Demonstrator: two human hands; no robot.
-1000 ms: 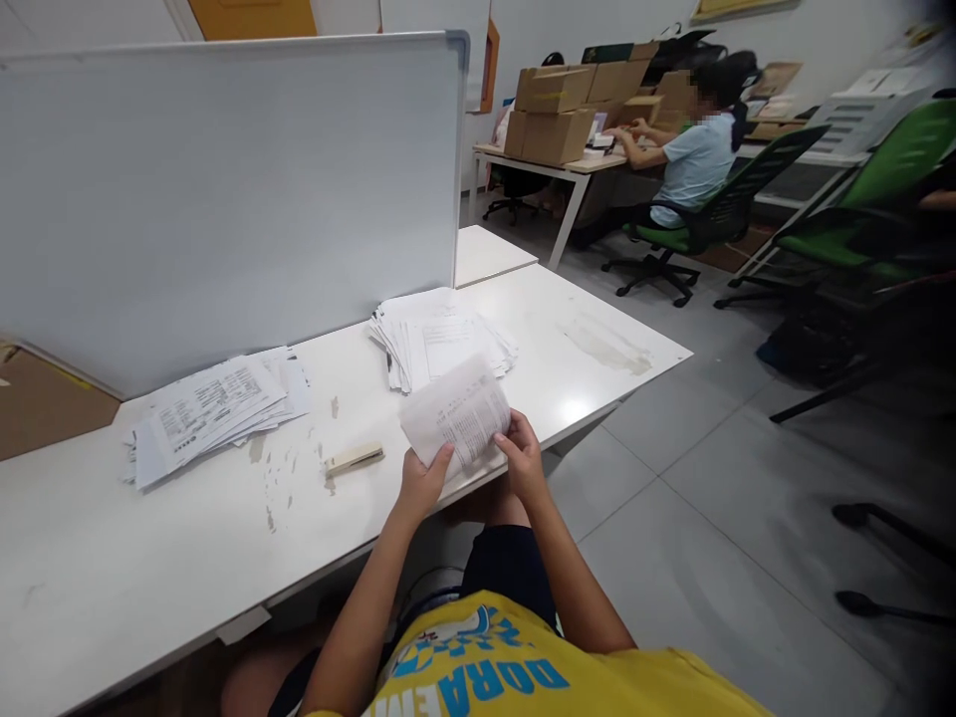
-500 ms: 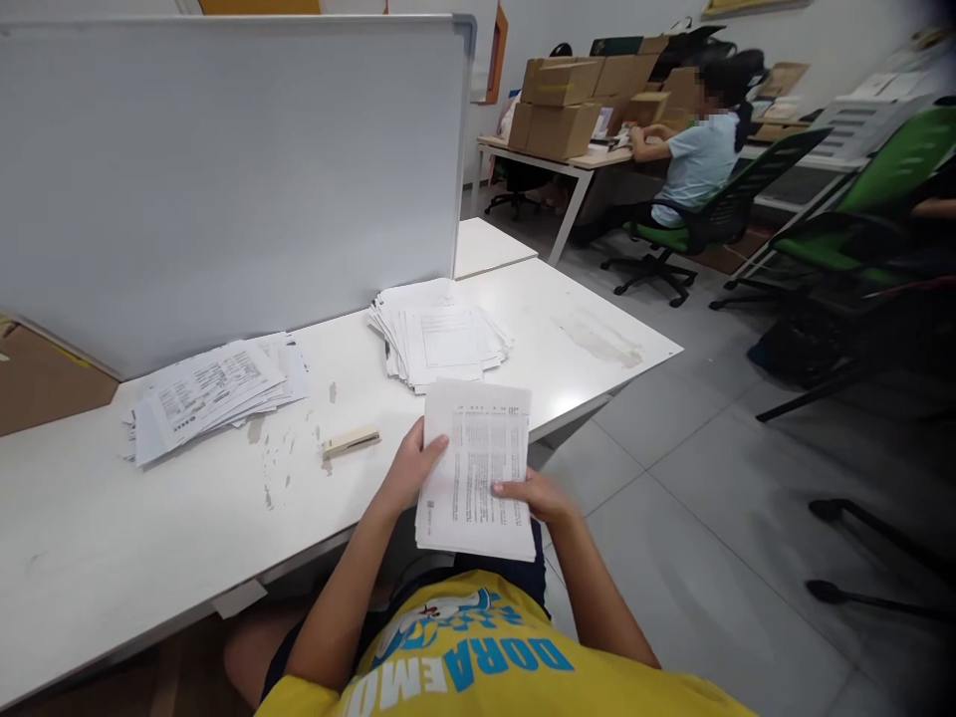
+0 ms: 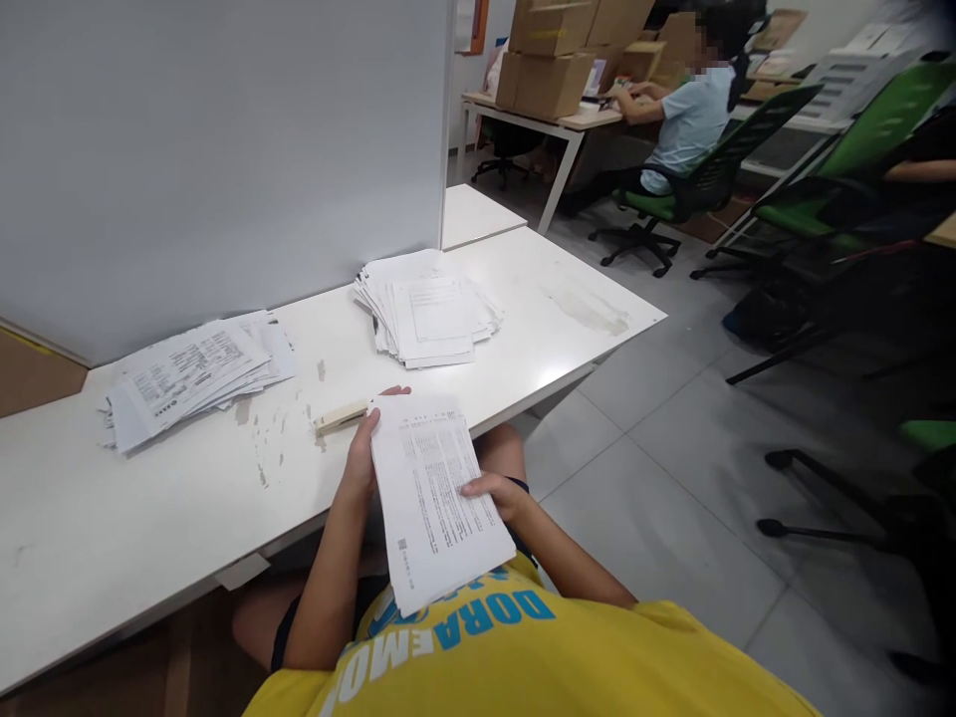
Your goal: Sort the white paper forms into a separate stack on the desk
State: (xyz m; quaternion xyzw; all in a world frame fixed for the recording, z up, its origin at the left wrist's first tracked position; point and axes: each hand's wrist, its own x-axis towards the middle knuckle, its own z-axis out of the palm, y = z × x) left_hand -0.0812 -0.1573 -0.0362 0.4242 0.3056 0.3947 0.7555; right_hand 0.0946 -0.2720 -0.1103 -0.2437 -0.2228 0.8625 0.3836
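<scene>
A stack of printed sheets (image 3: 437,498) is held over my lap, tilted, its upper end near the table's front edge. My left hand (image 3: 365,448) grips its left side near the top, with fingertips showing past the upper edge. On the right side, my right hand (image 3: 497,493) has its thumb on the top sheet and its fingers hidden beneath. A cream stapler (image 3: 342,417) lies on the table just beyond my left hand. Behind it are two loose paper piles, one on the left (image 3: 198,378) and another at the middle back (image 3: 425,309).
A grey-white board (image 3: 224,149) stands along the back of the white table (image 3: 149,538). Cardboard boxes (image 3: 549,85) are on another table. A person in a light blue shirt (image 3: 691,119) sits there. Green office chairs (image 3: 866,159) stand at the right.
The stack has come closer to my body and a little left, turning so that its top leans left. Both hands moved with it. The whole view has tilted downward.
</scene>
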